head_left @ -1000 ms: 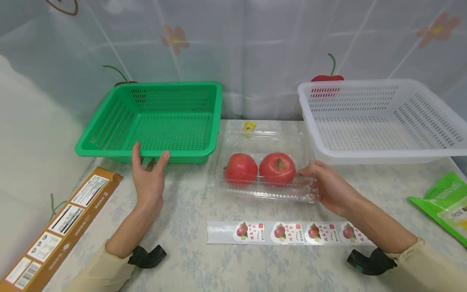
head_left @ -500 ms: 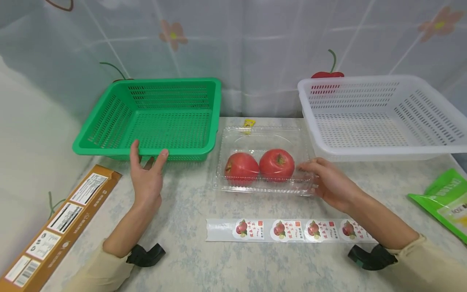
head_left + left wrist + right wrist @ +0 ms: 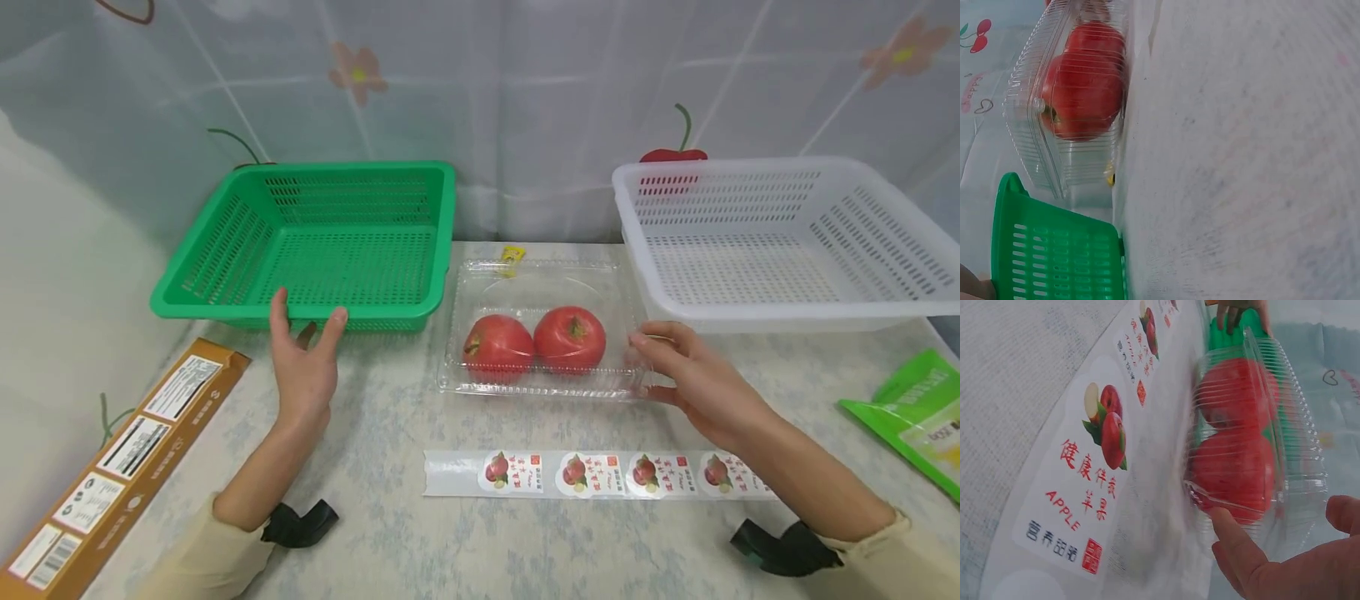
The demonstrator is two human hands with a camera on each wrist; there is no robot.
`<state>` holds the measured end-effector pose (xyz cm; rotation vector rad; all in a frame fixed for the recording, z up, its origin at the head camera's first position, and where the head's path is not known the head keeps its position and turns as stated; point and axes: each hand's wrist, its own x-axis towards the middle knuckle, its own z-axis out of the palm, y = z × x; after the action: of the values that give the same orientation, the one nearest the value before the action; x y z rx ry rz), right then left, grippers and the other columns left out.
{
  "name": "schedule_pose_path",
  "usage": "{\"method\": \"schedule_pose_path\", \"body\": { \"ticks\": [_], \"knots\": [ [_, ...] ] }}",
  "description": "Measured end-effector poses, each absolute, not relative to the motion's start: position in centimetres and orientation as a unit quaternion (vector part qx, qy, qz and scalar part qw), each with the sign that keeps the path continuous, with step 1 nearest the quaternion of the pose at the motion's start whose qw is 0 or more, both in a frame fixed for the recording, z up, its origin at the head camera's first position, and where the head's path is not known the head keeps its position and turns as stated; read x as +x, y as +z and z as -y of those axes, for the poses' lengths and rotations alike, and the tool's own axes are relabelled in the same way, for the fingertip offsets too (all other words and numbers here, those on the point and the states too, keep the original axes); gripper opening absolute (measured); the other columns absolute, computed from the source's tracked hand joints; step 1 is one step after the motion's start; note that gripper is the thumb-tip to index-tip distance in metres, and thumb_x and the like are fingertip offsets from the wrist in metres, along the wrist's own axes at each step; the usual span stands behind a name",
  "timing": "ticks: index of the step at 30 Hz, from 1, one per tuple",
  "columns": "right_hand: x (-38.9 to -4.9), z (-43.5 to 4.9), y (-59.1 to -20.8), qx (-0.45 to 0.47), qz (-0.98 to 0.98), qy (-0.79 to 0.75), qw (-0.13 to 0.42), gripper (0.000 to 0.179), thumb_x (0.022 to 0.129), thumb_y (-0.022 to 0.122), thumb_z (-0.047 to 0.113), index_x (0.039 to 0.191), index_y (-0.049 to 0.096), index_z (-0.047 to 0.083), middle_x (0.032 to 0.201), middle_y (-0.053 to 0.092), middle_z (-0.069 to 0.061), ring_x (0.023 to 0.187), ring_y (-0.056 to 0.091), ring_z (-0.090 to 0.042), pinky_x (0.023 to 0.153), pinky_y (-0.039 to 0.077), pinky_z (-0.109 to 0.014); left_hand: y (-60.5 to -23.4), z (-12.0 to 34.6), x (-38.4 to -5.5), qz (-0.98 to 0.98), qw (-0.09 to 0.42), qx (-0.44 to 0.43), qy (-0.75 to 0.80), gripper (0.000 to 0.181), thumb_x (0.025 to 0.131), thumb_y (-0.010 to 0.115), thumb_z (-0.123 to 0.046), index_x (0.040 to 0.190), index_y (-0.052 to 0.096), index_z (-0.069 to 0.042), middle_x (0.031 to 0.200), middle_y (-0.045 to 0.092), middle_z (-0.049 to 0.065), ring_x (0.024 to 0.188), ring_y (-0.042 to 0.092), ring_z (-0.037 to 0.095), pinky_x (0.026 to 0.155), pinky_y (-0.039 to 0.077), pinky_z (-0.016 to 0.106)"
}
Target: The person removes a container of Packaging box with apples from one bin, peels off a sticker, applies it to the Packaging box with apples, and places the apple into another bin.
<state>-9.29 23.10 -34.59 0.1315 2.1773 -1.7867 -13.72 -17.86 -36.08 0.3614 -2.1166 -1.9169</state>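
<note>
A clear plastic clamshell box (image 3: 540,279) with two red apples (image 3: 498,342) in it lies on the table between two baskets, its lid down. My right hand (image 3: 697,379) is at the box's right side, thumb and fingers spread apart. In the right wrist view a fingertip (image 3: 1221,520) meets the box's lower edge, while the thumb (image 3: 1342,514) stands off from the lid. My left hand (image 3: 303,367) rests at the front rim of a green basket (image 3: 352,312), fingers spread, index finger and thumb over the rim. Its other fingers are mostly hidden.
At the right stands a white basket (image 3: 757,317). A strip of apple stickers (image 3: 600,475) lies in front of the box. Behind it is a small yellow packet (image 3: 512,253). A long brown carton (image 3: 127,475) lies at left, a green pouch (image 3: 911,408) at far right.
My right hand has slid a little to the right, its fingers drawing back from the box's side. The box has shifted slightly and the left apple has turned. The left hand has stayed at the green basket.
</note>
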Motion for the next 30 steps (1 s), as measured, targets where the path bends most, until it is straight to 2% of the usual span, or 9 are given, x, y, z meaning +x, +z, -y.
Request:
{"method": "schedule_pose_path", "body": {
  "ticks": [5, 9, 13, 16, 19, 22, 24, 26, 30],
  "knots": [
    [-7.6, -24.9, -33.1, -0.009, -0.812, -0.571, 0.119, 0.056, 0.104, 0.051, 0.035, 0.147, 0.027, 0.008, 0.150, 0.033, -0.013, 0.127, 0.047, -0.017, 0.091, 0.047, -0.020, -35.7, 17.8, -13.8, 0.756, 0.118, 0.130, -0.630, 0.081, 0.095, 0.064, -0.040, 0.158, 0.012, -0.037, 0.157, 0.005, 0.010, 0.142, 0.027, 0.027, 0.107, 0.035, 0.048],
    [-6.2, -25.1, -31.7, -0.052, -0.872, -0.485, 0.050, 0.046, 0.103, 0.055, 0.030, 0.144, 0.040, 0.018, 0.146, 0.042, -0.003, 0.122, 0.050, -0.003, 0.087, 0.043, -0.013, -35.5, 17.8, -13.7, 0.764, 0.122, 0.129, -0.621, 0.078, 0.096, 0.062, -0.039, 0.158, 0.014, -0.037, 0.155, 0.006, 0.011, 0.140, 0.030, 0.029, 0.102, 0.038, 0.046],
    [-5.3, -23.6, -30.1, -0.092, -0.876, -0.471, -0.043, 0.040, 0.099, 0.061, 0.013, 0.138, 0.052, 0.016, 0.134, 0.054, 0.001, 0.112, 0.057, -0.004, 0.082, 0.049, -0.016, -35.2, 17.7, -13.2, 0.755, 0.165, 0.126, -0.622, 0.074, 0.096, 0.063, -0.034, 0.156, 0.020, -0.035, 0.153, 0.007, 0.005, 0.134, 0.031, 0.026, 0.093, 0.038, 0.038],
    [-4.6, -21.9, -29.3, -0.129, -0.857, -0.493, -0.081, 0.035, 0.096, 0.061, 0.000, 0.130, 0.059, 0.010, 0.122, 0.061, -0.001, 0.098, 0.063, -0.011, 0.073, 0.056, -0.025, -34.6, 17.5, -12.5, 0.742, 0.172, 0.140, -0.633, 0.073, 0.095, 0.065, -0.035, 0.155, 0.023, -0.036, 0.154, 0.006, 0.003, 0.129, 0.032, 0.023, 0.090, 0.037, 0.036],
    [-4.0, -20.1, -29.4, -0.162, -0.844, -0.505, -0.078, 0.033, 0.094, 0.062, -0.004, 0.123, 0.063, 0.011, 0.110, 0.064, -0.001, 0.088, 0.063, -0.014, 0.064, 0.057, -0.031, -33.9, 17.4, -11.8, 0.724, 0.146, 0.163, -0.654, 0.071, 0.095, 0.065, -0.036, 0.154, 0.025, -0.039, 0.155, 0.006, 0.002, 0.123, 0.038, 0.018, 0.093, 0.038, 0.035],
    [-3.5, -18.5, -30.3, -0.194, -0.833, -0.515, -0.048, 0.031, 0.094, 0.063, -0.002, 0.120, 0.064, 0.014, 0.100, 0.064, 0.002, 0.082, 0.061, -0.014, 0.059, 0.056, -0.032, -33.7, 17.0, -10.7, 0.717, 0.134, 0.142, -0.669, 0.061, 0.097, 0.065, -0.028, 0.151, 0.036, -0.031, 0.147, 0.027, 0.006, 0.111, 0.049, 0.016, 0.091, 0.043, 0.030],
    [-3.3, -17.4, -31.2, -0.207, -0.826, -0.524, -0.018, 0.028, 0.094, 0.064, 0.001, 0.118, 0.065, 0.014, 0.094, 0.064, 0.004, 0.078, 0.061, -0.014, 0.058, 0.056, -0.031, -33.9, 16.6, -9.9, 0.728, 0.134, 0.083, -0.667, 0.049, 0.097, 0.064, -0.017, 0.143, 0.049, -0.017, 0.125, 0.047, 0.008, 0.096, 0.056, 0.016, 0.083, 0.048, 0.027],
    [-3.2, -16.4, -32.5, -0.221, -0.818, -0.531, 0.008, 0.025, 0.094, 0.065, 0.003, 0.116, 0.066, 0.013, 0.090, 0.063, 0.005, 0.075, 0.061, -0.014, 0.057, 0.054, -0.030, -34.2, 16.1, -9.1, 0.753, 0.119, -0.008, -0.647, 0.035, 0.096, 0.065, -0.006, 0.130, 0.061, -0.005, 0.104, 0.058, 0.006, 0.085, 0.060, 0.015, 0.074, 0.051, 0.024],
    [-3.5, -14.8, -34.9, -0.247, -0.820, -0.514, 0.043, 0.021, 0.092, 0.069, 0.007, 0.113, 0.068, 0.012, 0.084, 0.062, 0.009, 0.073, 0.059, -0.010, 0.058, 0.052, -0.027, -34.8, 15.1, -7.9, 0.806, 0.025, -0.200, -0.557, 0.022, 0.090, 0.071, -0.004, 0.112, 0.072, -0.005, 0.088, 0.064, -0.001, 0.077, 0.060, 0.014, 0.068, 0.052, 0.026]
  ]
}}
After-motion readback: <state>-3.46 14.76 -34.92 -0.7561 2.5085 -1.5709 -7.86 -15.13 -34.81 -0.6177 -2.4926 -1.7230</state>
